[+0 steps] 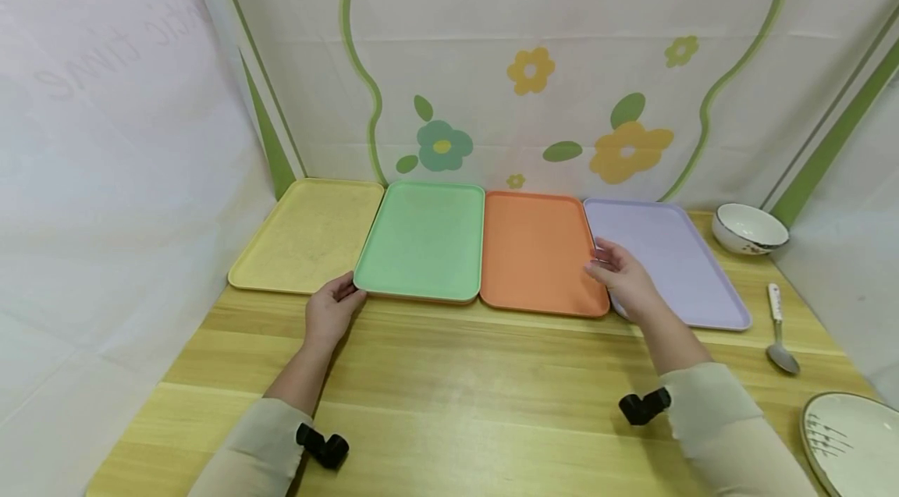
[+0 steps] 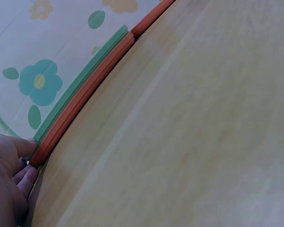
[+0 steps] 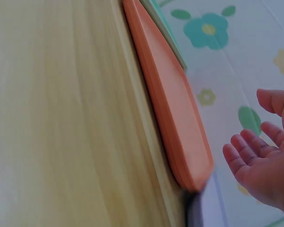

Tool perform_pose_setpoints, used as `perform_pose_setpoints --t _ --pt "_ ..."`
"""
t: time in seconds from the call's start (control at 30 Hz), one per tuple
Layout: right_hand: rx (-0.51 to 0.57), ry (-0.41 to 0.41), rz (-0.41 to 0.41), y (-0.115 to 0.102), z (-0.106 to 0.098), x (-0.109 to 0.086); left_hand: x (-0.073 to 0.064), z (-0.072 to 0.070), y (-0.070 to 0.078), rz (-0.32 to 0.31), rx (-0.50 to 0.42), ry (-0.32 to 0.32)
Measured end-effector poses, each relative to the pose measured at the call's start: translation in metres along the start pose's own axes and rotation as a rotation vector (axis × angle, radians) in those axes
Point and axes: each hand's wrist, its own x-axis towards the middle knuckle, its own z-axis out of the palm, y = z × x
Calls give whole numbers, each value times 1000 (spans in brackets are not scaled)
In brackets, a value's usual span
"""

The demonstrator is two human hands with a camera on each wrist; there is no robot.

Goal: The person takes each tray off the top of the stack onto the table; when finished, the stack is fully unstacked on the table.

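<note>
My left hand point(image 1: 333, 314) holds the near left corner of the green tray point(image 1: 421, 243), which lies on top of an orange tray. In the left wrist view, the stacked green tray point(image 2: 80, 82) and lower orange tray point(image 2: 85, 101) show edge-on, with the fingers point(image 2: 21, 182) at their corner. My right hand point(image 1: 628, 282) hovers above the border of a second orange tray point(image 1: 537, 251) and the purple tray point(image 1: 667, 263), its fingers loosely bent. Nothing lies in the right hand point(image 3: 270, 161), which is apart from the orange tray point(image 3: 175, 109) in the right wrist view.
At the left end of the row lies a yellow tray point(image 1: 312, 232). To the right stand a white bowl point(image 1: 750, 230), a spoon point(image 1: 777, 329) with a white handle and a patterned plate point(image 1: 857, 442). A printed cloth point(image 1: 477, 29) hangs behind the wooden table point(image 1: 456, 395).
</note>
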Motion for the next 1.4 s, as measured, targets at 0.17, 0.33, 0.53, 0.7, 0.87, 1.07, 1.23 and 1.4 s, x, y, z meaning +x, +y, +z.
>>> perform_pose_setpoints --t 0.17,0.33,0.53,0.7,0.87,1.07,1.23,1.4 --pt "1 -48 -22 -8 36 7 0 0 0 -3 5 -4" --pt "31 -95 -40 -10 72 14 0 0 1 -9 -8 -6" --pt "36 -139 -43 -12 109 20 -1 -1 2 -14 -22 -10" --pt "25 -167 -18 -15 130 24 -2 -2 2 -22 -16 -10" --pt "-13 -151 -17 -14 143 30 -1 -2 2 -27 -15 -12" --pt "-92 -143 -11 -15 152 35 1 -1 1 -26 -26 -12" --pt "-147 -145 -10 -18 154 36 0 -1 0 -28 -29 -7" --pt "-189 -153 -6 -20 155 35 -1 -1 -1 -27 -12 -2"
